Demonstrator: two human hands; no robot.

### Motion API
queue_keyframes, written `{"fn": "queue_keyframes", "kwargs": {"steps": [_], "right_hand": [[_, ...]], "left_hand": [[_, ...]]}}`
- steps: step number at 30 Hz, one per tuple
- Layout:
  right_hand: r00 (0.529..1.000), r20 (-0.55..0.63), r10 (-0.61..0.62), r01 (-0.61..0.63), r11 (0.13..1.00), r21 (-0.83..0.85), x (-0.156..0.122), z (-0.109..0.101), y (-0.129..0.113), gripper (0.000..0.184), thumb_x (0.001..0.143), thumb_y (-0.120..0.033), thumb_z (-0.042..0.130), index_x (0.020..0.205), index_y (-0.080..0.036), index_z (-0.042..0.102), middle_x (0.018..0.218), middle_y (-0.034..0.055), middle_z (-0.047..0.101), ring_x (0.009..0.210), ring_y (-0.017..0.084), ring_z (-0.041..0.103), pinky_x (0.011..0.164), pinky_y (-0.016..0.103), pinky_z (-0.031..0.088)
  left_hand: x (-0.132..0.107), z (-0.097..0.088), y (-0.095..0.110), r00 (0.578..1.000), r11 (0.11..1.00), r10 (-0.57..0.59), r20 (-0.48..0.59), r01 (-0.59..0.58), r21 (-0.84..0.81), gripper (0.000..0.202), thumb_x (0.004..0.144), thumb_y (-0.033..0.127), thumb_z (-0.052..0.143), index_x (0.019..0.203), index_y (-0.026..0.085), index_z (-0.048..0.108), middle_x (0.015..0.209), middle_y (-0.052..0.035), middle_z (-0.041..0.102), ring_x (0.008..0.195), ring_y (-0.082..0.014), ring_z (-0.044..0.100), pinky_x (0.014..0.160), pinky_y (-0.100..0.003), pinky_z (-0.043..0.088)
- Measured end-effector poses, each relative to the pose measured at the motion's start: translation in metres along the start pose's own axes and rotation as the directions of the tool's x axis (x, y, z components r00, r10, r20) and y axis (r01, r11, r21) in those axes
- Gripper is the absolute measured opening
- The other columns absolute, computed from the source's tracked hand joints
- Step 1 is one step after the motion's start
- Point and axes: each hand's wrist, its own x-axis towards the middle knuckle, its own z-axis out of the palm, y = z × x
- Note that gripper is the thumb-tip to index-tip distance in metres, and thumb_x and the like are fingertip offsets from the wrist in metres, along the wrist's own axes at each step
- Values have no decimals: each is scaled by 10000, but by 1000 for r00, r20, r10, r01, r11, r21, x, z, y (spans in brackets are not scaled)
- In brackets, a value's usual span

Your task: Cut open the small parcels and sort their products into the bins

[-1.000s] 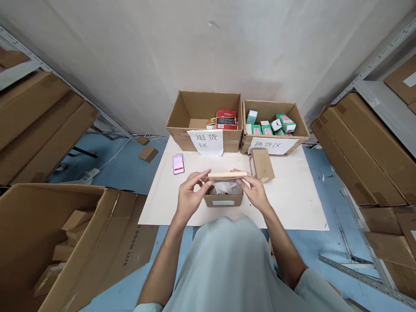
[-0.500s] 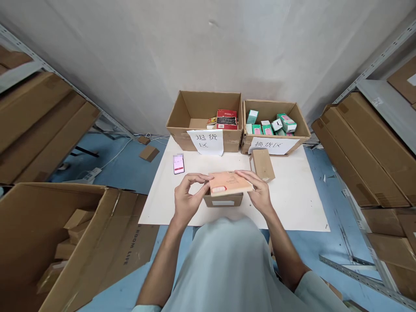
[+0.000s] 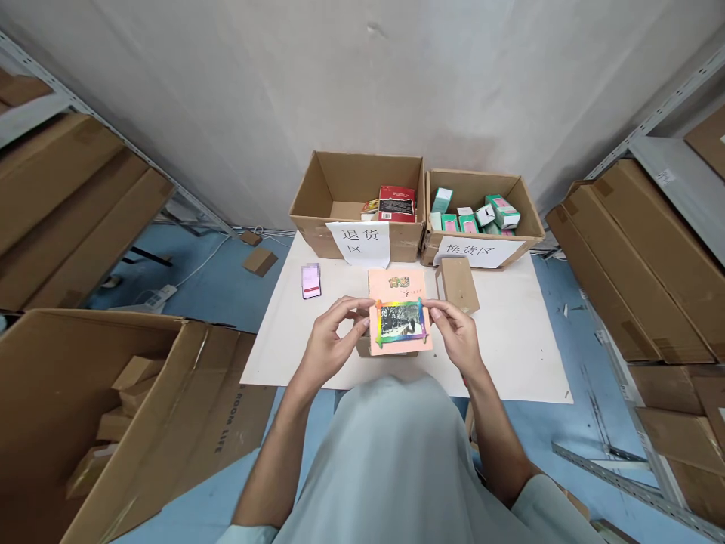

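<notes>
- Since the frame of half a second ago, my hands have turned the peach book (image 3: 399,287): that view showed a flat face with a small red-and-white mark, and this one shows the illustrated cover.
- My left hand (image 3: 331,338) has thumb and fingers closed on the book's left edge.
- My right hand (image 3: 460,337) grips the opposite edge, likewise between thumb and fingers.
- The book is held up towards me, above the near part of the white table (image 3: 300,340). Its cover carries a dark picture inside a rainbow-coloured frame, with lettering above.
- Behind and below it sits a small brown carton (image 3: 363,348), mostly hidden; I cannot tell whether the two touch.
- A closed brown box (image 3: 460,287) rests on the table just beyond my right hand.
- A phone (image 3: 311,282), screen lit, lies on the table beyond my left hand.
- At the far edge two open cartons stand side by side. The left carton (image 3: 317,236) bears a white paper sign (image 3: 362,245) and contains a red book (image 3: 396,204).
- The right carton (image 3: 529,227), also signed, contains several green-and-white packets (image 3: 503,212).
- To my left, a large open carton (image 3: 223,408) contains several small brown boxes (image 3: 137,372).
</notes>
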Motion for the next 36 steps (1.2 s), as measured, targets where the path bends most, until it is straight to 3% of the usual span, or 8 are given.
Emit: {"fn": "queue_keyframes", "kwargs": {"steps": [3,10,16,19,24,28,32,36], "right_hand": [[1000,26,11,-11,999,37,2,0,-7,469,964,-675,832,1203,-272,853,1240,94,873,1133,277,810,1015,420,675],[995,-33,91,-88,992,90,20,7,-14,453,941,-696,862,924,-249,794,681,9,745,626,183,655,610,321,562],[988,56,146,-148,989,26,21,9,19,607,1063,-779,632,847,-236,796,820,76,805,726,210,701,697,342,603],[956,85,282,-284,959,21,-5,11,53,622,1046,-819,611,1061,-246,852,848,67,812,775,256,761,741,389,657],[873,181,452,-466,884,41,-52,13,99,619,921,-736,818,1331,-272,830,742,16,777,731,262,764,662,401,698],[906,170,387,-394,919,13,-8,14,86,640,945,-699,792,1400,-249,818,805,39,814,729,260,773,655,405,714],[989,122,86,-97,992,81,92,25,34,816,976,-724,783,1634,-254,673,1505,152,781,1331,314,781,1174,469,640],[998,52,-42,42,999,0,138,28,18,890,1007,-801,708,1721,-289,572,1812,138,514,1648,321,544,1355,507,473]], "left_hand": [[5,3,6,999,999,-29,-36,27,-39,308,1069,504,763,1177,227,843,1132,-96,843,965,-223,785,850,-343,655],[27,20,23,967,969,-224,-122,208,-135,428,1013,639,815,976,216,758,734,-1,706,702,-176,693,632,-276,552],[13,29,-15,932,922,-360,-46,348,-171,585,1064,770,648,932,207,733,893,-67,777,781,-199,724,750,-326,633],[-22,38,-43,845,830,-535,5,527,-185,676,1038,840,592,1158,199,771,1202,-148,821,989,-284,784,797,-408,703],[-74,54,-78,658,626,-729,189,753,-203,943,853,764,802,1567,203,550,1576,-244,671,1089,-351,789,528,-375,667],[-27,44,-77,763,746,-621,177,645,-166,842,927,632,741,1616,203,518,1600,-248,666,1124,-343,802,679,-427,728],[71,17,-26,960,968,-250,-127,250,-15,614,1032,509,699,1562,213,615,1682,-211,619,1501,-365,671,1259,-565,575],[111,-10,23,984,998,27,-175,-15,67,584,1132,472,637,1673,269,548,1791,-136,522,1688,-294,484,1433,-504,352]]}}
